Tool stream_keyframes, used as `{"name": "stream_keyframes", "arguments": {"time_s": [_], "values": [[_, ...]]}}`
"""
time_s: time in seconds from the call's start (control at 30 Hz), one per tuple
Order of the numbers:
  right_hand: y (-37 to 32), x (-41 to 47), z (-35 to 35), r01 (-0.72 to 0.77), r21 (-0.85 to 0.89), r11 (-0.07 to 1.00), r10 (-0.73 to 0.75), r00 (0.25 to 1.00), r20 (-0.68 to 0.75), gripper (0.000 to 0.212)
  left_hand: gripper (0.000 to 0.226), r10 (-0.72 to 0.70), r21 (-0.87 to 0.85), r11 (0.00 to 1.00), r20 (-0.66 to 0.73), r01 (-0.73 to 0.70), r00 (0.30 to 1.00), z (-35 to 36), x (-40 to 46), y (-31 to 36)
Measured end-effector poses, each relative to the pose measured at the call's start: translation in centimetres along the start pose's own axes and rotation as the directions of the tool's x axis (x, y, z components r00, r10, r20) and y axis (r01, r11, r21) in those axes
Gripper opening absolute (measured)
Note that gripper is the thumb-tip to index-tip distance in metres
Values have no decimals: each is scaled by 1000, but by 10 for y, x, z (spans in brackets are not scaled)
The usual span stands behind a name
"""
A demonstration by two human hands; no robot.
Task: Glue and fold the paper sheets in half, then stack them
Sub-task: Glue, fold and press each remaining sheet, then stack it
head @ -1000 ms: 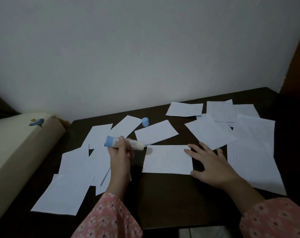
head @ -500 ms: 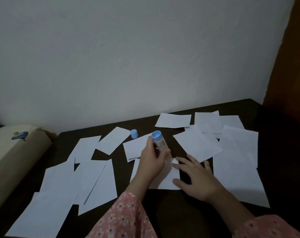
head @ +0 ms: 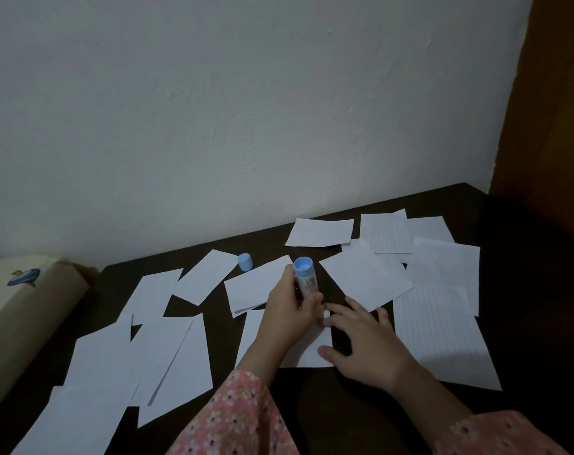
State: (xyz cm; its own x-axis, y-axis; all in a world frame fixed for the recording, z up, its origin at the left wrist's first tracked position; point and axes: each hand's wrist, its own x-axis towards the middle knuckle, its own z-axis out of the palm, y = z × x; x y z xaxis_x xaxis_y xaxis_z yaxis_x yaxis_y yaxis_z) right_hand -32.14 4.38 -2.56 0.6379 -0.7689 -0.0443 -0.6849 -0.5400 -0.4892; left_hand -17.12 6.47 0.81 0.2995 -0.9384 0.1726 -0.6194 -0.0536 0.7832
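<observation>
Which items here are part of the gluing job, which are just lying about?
In use: glue stick in left hand; sheet under right hand; other paper sheets; blue cap.
Lying about: beige box with blue sticker.

Dark table point(head: 361, 418) against a white wall point(head: 246, 110) — beige cushion point(head: 19, 310) at left.

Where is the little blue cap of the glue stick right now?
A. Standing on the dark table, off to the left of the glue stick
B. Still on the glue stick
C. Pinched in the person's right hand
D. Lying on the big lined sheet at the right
A: the blue cap stands by itself on the table among the sheets, while the left hand holds the glue stick and the right hand rests flat on a paper sheet.
</observation>
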Motion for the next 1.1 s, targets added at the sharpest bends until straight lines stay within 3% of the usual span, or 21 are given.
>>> {"name": "stream_keyframes", "arguments": {"time_s": [0.33, 0.9, 1.1], "values": [[-2, 0, 2, -20, -14, 1000, 20, 999, -28, 54, 50, -24, 64, 998, 35, 22, 999, -11, 1, -9], [-4, -3, 1, -21, 20, 1000, 22, 999, -50, 52, 62, -175, 56, 982, -90, 180, 981, -66, -8, -48], [-6, -3, 0, -35, 9, 999, 36, 998, -42, 51, 55, -160, 21, 986, -136, 164, 978, -69, -12, -54]]}}
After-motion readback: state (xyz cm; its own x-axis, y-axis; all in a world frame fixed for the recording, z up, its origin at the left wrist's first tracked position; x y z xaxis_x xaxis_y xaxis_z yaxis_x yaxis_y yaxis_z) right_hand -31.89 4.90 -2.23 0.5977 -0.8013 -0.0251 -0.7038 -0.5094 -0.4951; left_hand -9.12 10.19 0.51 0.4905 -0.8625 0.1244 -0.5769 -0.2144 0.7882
